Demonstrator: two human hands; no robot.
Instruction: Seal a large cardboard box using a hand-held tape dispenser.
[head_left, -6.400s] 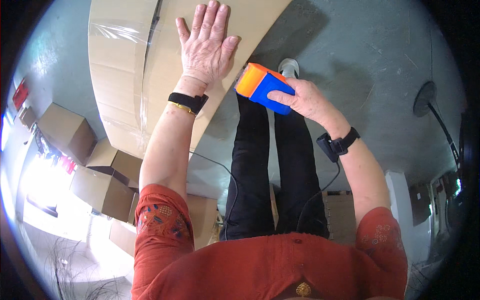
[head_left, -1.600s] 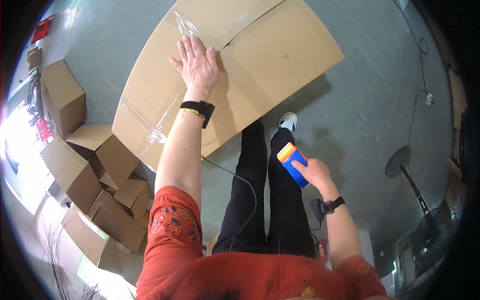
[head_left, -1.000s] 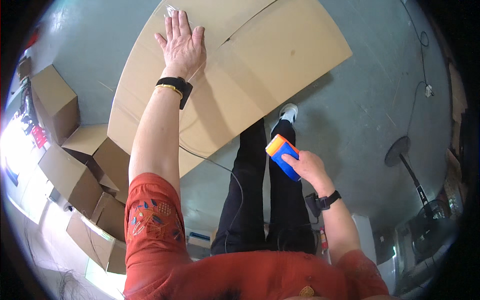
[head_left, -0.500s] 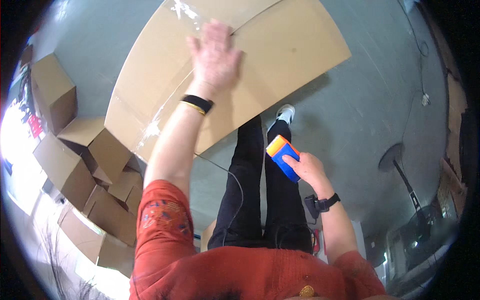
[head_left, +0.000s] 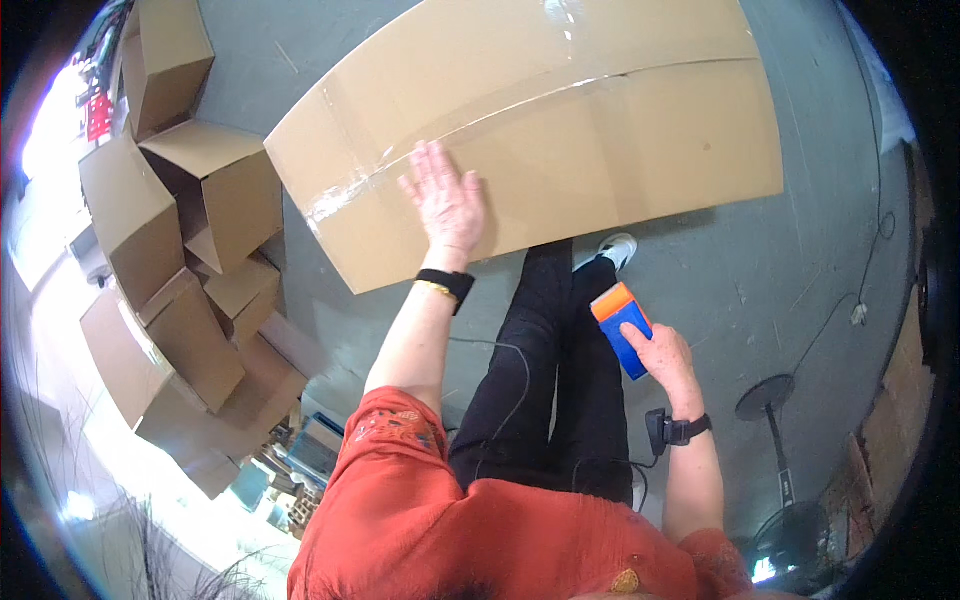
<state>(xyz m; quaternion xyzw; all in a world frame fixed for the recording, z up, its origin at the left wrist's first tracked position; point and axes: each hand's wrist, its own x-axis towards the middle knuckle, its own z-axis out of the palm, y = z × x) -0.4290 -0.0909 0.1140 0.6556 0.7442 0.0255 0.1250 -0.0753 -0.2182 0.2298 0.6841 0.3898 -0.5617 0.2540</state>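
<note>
A large cardboard box (head_left: pixel 600 130) lies in front of me, with clear tape (head_left: pixel 345 197) along its seam and over its left end. My left hand (head_left: pixel 447 210) rests on the top near the left part of the front edge. Its fingers are stretched out, the tips reaching the seam, and nothing is held. Lower and to the right, my right hand (head_left: pixel 662 355) grips a blue tape dispenser (head_left: pixel 625 335) with an orange end. That end points up toward the box, and the dispenser stays apart from it.
Several open cardboard boxes (head_left: pixel 215 190) are piled at the left. A standing fan (head_left: pixel 768 398) with a round base is on the right. A cable (head_left: pixel 825 325) runs across the grey floor (head_left: pixel 690 265). My shoe (head_left: pixel 620 250) is just below the box's front edge.
My left hand has slid along the seam toward the box's left end. The whole view has turned, so the box sits farther right. The right hand still holds the dispenser.
</note>
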